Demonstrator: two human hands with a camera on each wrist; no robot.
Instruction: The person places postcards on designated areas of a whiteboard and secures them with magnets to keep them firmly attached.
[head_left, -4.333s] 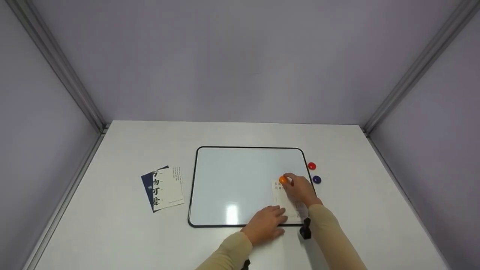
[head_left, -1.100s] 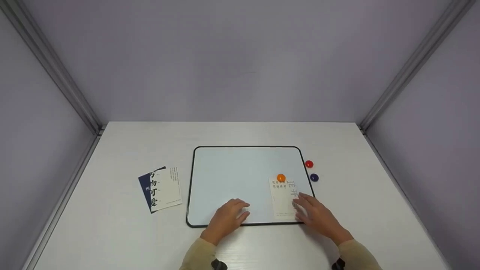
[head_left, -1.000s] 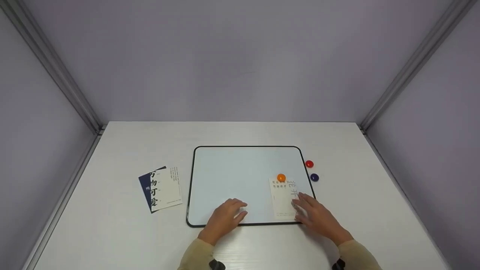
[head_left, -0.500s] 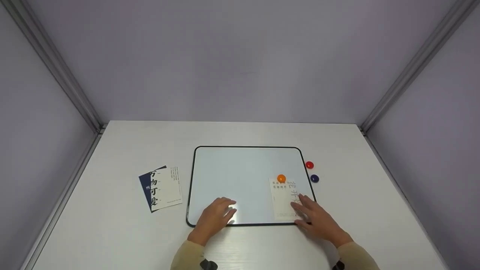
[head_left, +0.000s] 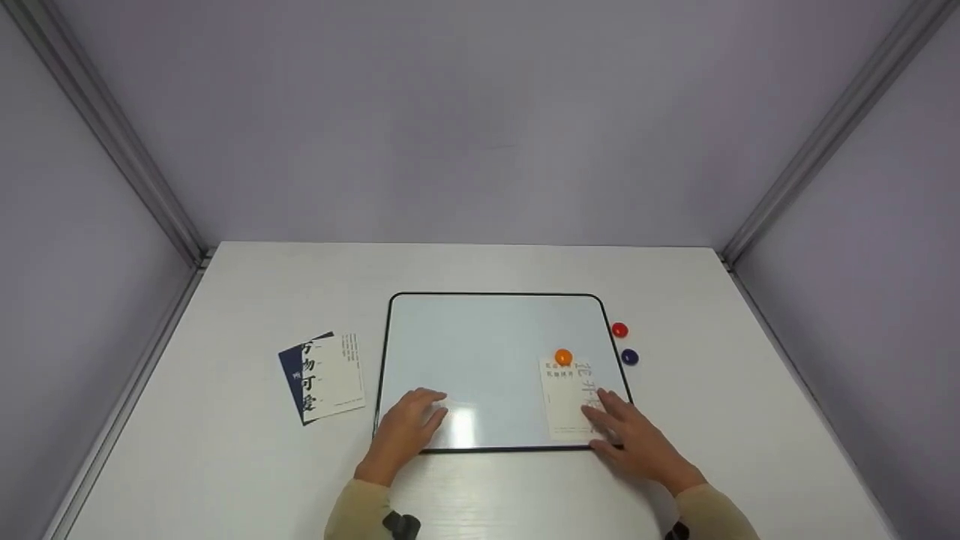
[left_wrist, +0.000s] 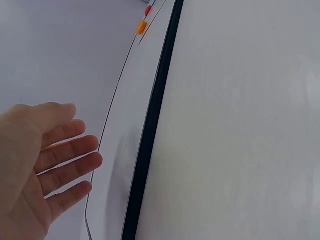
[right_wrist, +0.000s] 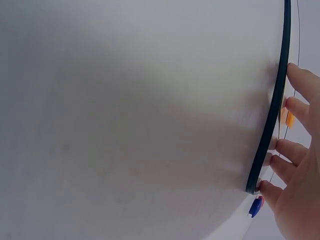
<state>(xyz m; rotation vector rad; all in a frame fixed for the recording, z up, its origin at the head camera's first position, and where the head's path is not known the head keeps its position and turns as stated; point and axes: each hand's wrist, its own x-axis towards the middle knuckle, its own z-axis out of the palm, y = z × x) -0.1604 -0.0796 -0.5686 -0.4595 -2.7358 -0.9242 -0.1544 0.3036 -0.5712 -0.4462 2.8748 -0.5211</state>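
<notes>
In the head view, a whiteboard (head_left: pixel 472 352) with a thin black frame lies flat on the table. A cream printed card (head_left: pixel 564 409) rests on its lower right, with an orange round magnet (head_left: pixel 563 357) at the card's top edge. My right hand (head_left: pixel 637 439) touches the card's right side and the board's lower right corner with spread fingers. Over the board's lower left part hovers my left hand (head_left: pixel 405 427), fingers extended; the left wrist view shows its palm (left_wrist: pixel 30 165) holding nothing. The right hand covers part of the card's print.
A red magnet (head_left: pixel 619 330) and a dark blue magnet (head_left: pixel 630 357) lie on the table just beyond the board's right edge. Left of the board are a cream card (head_left: pixel 337 382) and a navy card (head_left: pixel 291 367) partly beneath it. Grey walls (head_left: pixel 480 120) enclose the table.
Earlier the right hand held the orange magnet at the card's top; it has let go and moved down to the card's right side. The left hand has moved left, away from the card.
</notes>
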